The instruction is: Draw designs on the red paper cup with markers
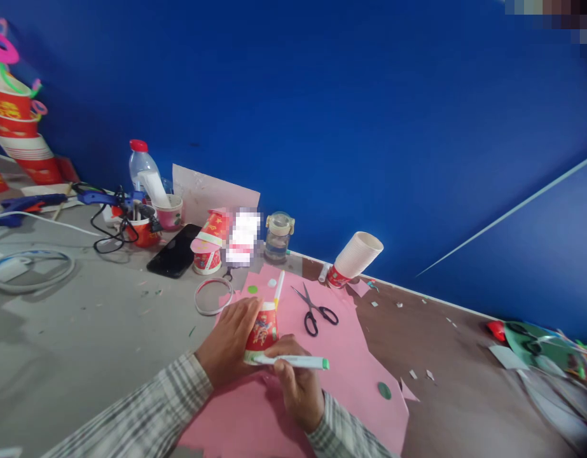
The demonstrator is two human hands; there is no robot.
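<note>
A red paper cup (pixel 263 329) with a printed pattern stands upside down on the pink paper (pixel 341 369). My left hand (pixel 231 337) is wrapped round the cup's left side, its fingertips partly hidden behind it. In my right hand (pixel 297 385) is a white marker (pixel 305 362) with a green end, lying nearly level. Its tip meets the pale rim at the bottom of the cup, where some green shows. Just behind the cup a white and yellow stick-like piece (pixel 279 289) slants upward. Scissors with black handles (pixel 313 310) lie spread on the paper to the right.
A stack of paper cups (pixel 356 257) leans by the blue wall (pixel 322 127). Further left are a lidded jar (pixel 277 236), a decorated cup figure (pixel 210 242), a black phone (pixel 175 252) and a tape ring (pixel 214 296). Glue guns (pixel 35 203) with cords lie at far left.
</note>
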